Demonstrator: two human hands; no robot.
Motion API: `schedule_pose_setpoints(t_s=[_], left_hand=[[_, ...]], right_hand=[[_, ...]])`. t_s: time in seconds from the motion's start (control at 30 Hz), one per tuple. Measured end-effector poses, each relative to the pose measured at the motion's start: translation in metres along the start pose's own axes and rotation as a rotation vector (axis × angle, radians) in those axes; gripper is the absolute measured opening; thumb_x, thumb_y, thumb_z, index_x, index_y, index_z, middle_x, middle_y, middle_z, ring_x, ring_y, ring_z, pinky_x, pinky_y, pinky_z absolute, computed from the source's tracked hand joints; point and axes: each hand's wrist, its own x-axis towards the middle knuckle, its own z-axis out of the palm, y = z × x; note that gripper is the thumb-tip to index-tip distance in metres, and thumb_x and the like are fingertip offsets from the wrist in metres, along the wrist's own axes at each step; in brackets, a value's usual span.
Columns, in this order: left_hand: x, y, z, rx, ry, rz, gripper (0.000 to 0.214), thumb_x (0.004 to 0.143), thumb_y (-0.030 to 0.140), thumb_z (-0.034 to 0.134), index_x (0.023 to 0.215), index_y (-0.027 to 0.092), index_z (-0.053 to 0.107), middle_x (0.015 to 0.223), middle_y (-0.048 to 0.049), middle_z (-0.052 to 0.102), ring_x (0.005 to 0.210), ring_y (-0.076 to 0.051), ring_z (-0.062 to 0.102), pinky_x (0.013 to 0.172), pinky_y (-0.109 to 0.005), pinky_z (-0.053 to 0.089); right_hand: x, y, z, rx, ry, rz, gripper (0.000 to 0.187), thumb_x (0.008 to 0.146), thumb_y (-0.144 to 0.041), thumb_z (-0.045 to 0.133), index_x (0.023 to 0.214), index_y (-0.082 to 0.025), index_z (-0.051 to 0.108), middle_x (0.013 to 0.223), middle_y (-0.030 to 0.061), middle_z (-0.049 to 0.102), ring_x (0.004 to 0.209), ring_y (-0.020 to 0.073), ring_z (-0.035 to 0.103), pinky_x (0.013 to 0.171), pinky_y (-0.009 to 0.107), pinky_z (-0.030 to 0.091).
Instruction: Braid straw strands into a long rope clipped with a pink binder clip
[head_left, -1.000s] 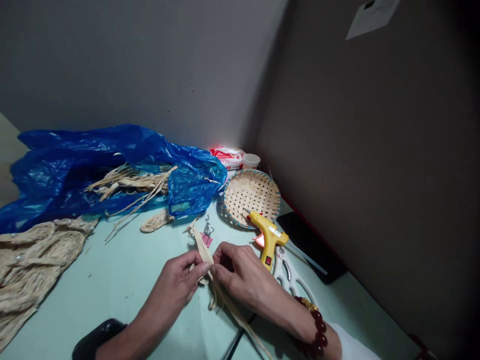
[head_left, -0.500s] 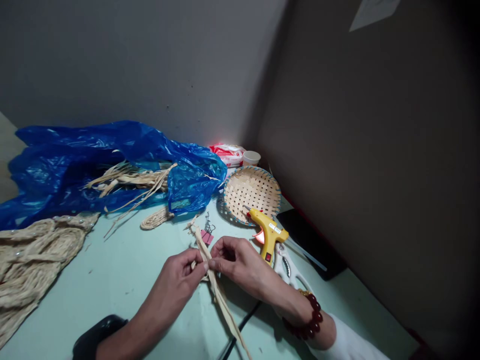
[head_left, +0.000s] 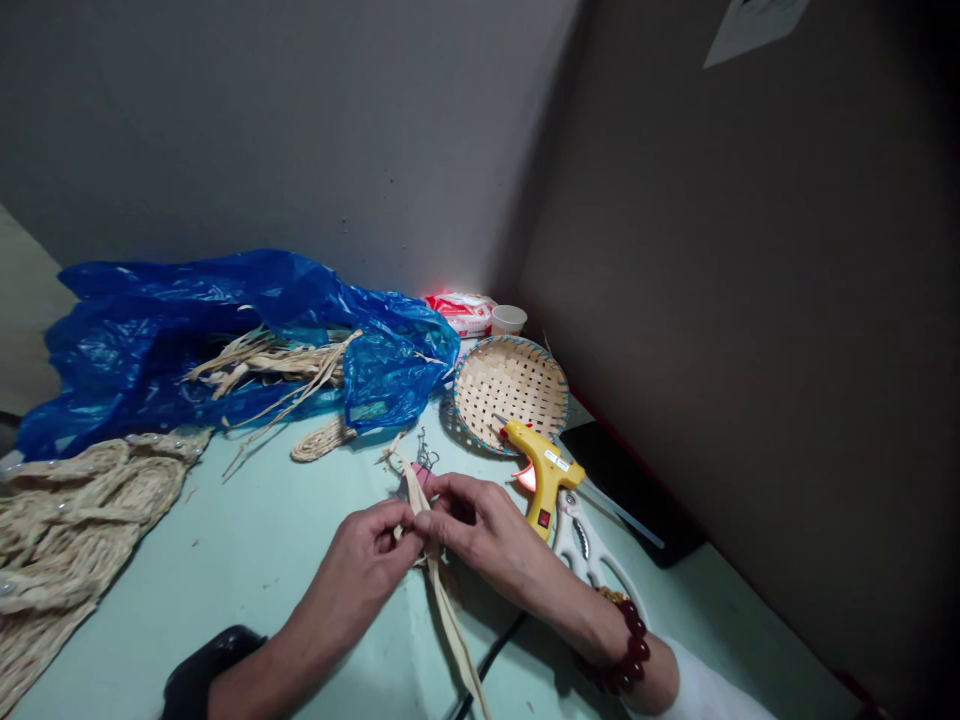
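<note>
One pale strip (head_left: pixel 451 622) slants away leftward, seemingly creased lengthwise.

A strip (head_left: pixel 452 628) is running between left hand (head_left: pixel 367 550) and right hand (head_left: pixel 484 530), left of a glue gun (head_left: pixel 547 470); behind that, a basket (head_left: pixel 495 375) is sitting before a cup (head_left: pixel 508 321), right of a bag (head_left: pixel 289 295).

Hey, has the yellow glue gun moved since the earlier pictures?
No. Judged against the woven basket, the yellow glue gun overlaps the same near part of it as before; only the whole view has shifted slightly.
</note>
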Motion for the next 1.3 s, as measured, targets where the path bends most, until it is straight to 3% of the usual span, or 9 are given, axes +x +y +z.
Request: schedule_pose_setpoints(t_s=[0.17, 0.27, 0.4, 0.67, 0.9, 1.3], left_hand=[[0.0012, 0.0031, 0.0, 0.028, -0.002, 0.013, 0.019, 0.075, 0.032, 0.057, 0.064, 0.017, 0.06, 0.071, -0.0014, 0.059, 0.069, -0.017, 0.05, 0.064, -0.025, 0.038], [0.0023, 0.0026, 0.0003, 0.041, -0.007, 0.009, 0.019, 0.074, 0.03, 0.057, 0.061, 0.017, 0.057, 0.068, 0.0011, 0.055, 0.065, -0.015, 0.048, 0.059, -0.023, 0.036], [0.003, -0.0001, 0.0001, 0.052, -0.013, -0.034, 0.017, 0.074, 0.031, 0.058, 0.064, 0.018, 0.057, 0.052, 0.0088, 0.036, 0.046, -0.009, 0.03, 0.044, -0.021, 0.021], [-0.0009, 0.0022, 0.0004, -0.037, -0.049, -0.134, 0.025, 0.076, 0.042, 0.06, 0.068, 0.019, 0.052, 0.041, 0.0131, 0.028, 0.038, -0.006, 0.022, 0.038, -0.019, 0.015], [-0.003, 0.0034, -0.0004, -0.109, -0.019, -0.137, 0.035, 0.08, 0.052, 0.056, 0.07, 0.018, 0.051, 0.041, 0.0121, 0.033, 0.037, -0.005, 0.023, 0.038, -0.017, 0.017], [-0.0015, -0.0005, 0.0, -0.127, -0.013, -0.112, 0.029, 0.078, 0.045, 0.06, 0.07, 0.018, 0.051, 0.045, 0.0123, 0.029, 0.04, -0.005, 0.021, 0.037, -0.017, 0.014]], right_hand=[[0.0006, 0.0011, 0.0041, 0.104, 0.045, -0.03, 0.011, 0.086, -0.026, 0.057, 0.085, -0.015, 0.058, 0.075, -0.0004, 0.058, 0.067, 0.0119, 0.051, 0.062, 0.023, 0.039], [0.0009, 0.0001, 0.0053, -0.018, 0.139, -0.053, 0.009, 0.086, -0.023, 0.056, 0.08, -0.017, 0.052, 0.068, -0.0034, 0.053, 0.061, 0.0108, 0.046, 0.057, 0.022, 0.035], [0.0006, 0.0, 0.0055, -0.209, 0.263, -0.12, 0.014, 0.086, -0.02, 0.055, 0.074, -0.019, 0.048, 0.065, -0.0046, 0.05, 0.059, 0.0103, 0.044, 0.056, 0.023, 0.033], [0.0034, 0.0046, 0.001, -0.059, 0.246, -0.116, 0.007, 0.083, -0.02, 0.058, 0.08, -0.018, 0.052, 0.068, -0.0044, 0.051, 0.062, 0.0105, 0.045, 0.058, 0.022, 0.034], [0.002, 0.0059, -0.0021, 0.012, 0.056, 0.002, 0.011, 0.084, -0.026, 0.059, 0.082, -0.016, 0.061, 0.068, -0.002, 0.054, 0.063, 0.0109, 0.044, 0.057, 0.021, 0.034], [0.0019, 0.0064, 0.0024, 0.112, 0.048, 0.096, 0.01, 0.073, -0.02, 0.061, 0.08, -0.015, 0.056, 0.068, -0.0023, 0.051, 0.062, 0.0105, 0.045, 0.055, 0.021, 0.035]])
